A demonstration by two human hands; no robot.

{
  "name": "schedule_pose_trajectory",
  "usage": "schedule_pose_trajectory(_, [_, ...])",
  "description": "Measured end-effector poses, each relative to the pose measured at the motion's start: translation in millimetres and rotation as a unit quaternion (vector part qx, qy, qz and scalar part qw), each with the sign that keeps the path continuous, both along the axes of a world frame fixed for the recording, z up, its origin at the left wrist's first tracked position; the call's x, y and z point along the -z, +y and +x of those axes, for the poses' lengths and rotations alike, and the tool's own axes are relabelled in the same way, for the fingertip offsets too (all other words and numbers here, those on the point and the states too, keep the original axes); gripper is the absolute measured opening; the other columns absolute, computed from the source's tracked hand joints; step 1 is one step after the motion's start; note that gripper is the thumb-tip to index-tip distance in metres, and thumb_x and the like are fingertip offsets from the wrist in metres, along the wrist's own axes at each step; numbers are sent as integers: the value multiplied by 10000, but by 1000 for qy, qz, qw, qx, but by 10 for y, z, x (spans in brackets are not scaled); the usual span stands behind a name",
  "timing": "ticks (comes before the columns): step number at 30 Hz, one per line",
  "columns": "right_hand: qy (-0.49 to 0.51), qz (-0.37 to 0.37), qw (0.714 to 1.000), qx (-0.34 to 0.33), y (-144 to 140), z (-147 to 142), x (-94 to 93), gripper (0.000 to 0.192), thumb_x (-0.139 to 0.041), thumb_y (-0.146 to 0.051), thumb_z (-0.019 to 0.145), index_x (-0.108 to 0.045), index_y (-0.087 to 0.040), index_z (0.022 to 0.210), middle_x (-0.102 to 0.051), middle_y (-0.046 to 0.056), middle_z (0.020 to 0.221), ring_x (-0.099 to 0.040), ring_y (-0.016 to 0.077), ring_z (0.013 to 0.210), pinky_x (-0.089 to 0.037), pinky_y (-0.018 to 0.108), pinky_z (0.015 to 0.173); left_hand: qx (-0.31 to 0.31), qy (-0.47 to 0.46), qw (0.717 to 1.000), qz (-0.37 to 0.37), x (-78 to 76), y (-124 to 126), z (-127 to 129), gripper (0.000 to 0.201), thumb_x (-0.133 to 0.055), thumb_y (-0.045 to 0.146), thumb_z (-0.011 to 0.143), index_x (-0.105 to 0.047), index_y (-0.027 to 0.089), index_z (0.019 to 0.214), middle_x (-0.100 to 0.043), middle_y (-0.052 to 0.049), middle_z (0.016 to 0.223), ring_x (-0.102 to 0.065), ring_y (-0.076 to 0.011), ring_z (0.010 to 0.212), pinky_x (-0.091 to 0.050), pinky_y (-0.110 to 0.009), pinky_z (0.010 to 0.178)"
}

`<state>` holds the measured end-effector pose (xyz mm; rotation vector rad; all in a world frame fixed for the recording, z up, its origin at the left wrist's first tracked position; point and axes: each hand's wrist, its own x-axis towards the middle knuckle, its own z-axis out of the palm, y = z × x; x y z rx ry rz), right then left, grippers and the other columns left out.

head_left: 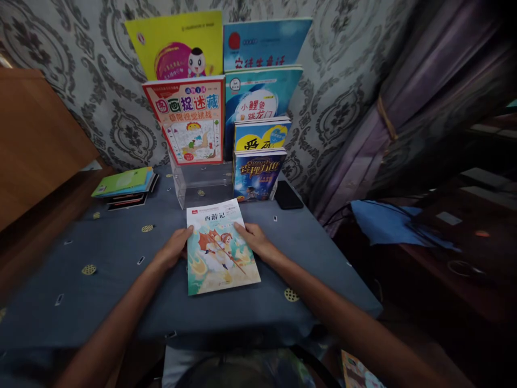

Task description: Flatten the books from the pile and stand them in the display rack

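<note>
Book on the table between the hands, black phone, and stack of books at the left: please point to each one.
Book (220, 253): head view, middle of its cover.
Phone (288, 195): head view, middle of its dark face.
Stack of books (123, 183): head view, green top cover.

table (121, 280) w/ blue-grey patterned cloth | book (220, 253) flat near front edge, centre | clear rack (197, 186) at back by wall, books upright in it | stack (125, 186) of thin books back-left | phone (288, 195) back-right, just beside rack
</note>
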<state>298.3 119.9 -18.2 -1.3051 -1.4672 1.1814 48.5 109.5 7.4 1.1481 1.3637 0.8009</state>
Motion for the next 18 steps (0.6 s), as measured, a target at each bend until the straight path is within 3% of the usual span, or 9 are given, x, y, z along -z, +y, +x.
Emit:
schedule_pose_trajectory(3, [-24,-5,999,-20,17,52,-53,514,-653,-660,785,-610,-180,606,-591,-3,516,-554,161,517,-392,256,479,28,210,975,67,-111,29,-126,403,-569,572,869,-609,172,853,-631,-5,543,-613,-193,446,-482,-281,460])
schedule_pose_trajectory(5, [-85,2,996,-29,-1,93,-132,458,-623,-578,852,-607,-187,613,-589,-3,508,-551,159,487,-377,257,483,32,354,924,142,-182,50,-188,296,-532,466,907,-606,181,936,-649,-10,600,-643,-209,531,-508,-308,564])
schedule_pose_trajectory(7, [-212,40,976,-7,-35,135,-231,389,-555,-467,928,-632,-192,665,-643,25,568,-601,178,528,-377,262,517,30,451,870,197,-217,60,-213,256,-495,388,932,-603,185,1045,-696,-45,732,-687,-239,701,-521,-341,690])
schedule_pose_trajectory(10, [-394,106,912,49,-96,151,-374,358,-471,-371,990,-687,-195,766,-736,89,736,-692,225,706,-388,277,597,44,497,824,269,-184,59,-166,253,-442,329,961,-598,195,1108,-721,-94,969,-680,-265,953,-519,-374,835])
schedule_pose_trajectory(12, [-433,123,892,41,-133,98,-445,357,-437,-355,1012,-710,-194,848,-760,104,803,-710,238,761,-404,287,633,59,508,797,322,-125,58,-88,256,-420,293,970,-606,195,1116,-702,-113,1094,-647,-270,1067,-507,-394,918])
schedule_pose_trajectory(15, [-419,177,890,-28,-159,-93,-497,316,-422,-313,1025,-710,-185,999,-772,106,929,-721,238,857,-463,305,734,77,525,774,345,-25,66,40,310,-406,251,977,-590,173,1214,-659,-146,1256,-611,-288,1174,-484,-439,1001])
schedule_pose_trajectory(18, [-367,254,884,-136,-115,-372,-473,299,-432,-270,1024,-679,-167,1158,-734,129,1174,-664,248,1136,-479,356,963,88,531,775,331,56,69,103,376,-386,204,973,-551,125,1301,-581,-192,1405,-576,-317,1262,-467,-480,1039])
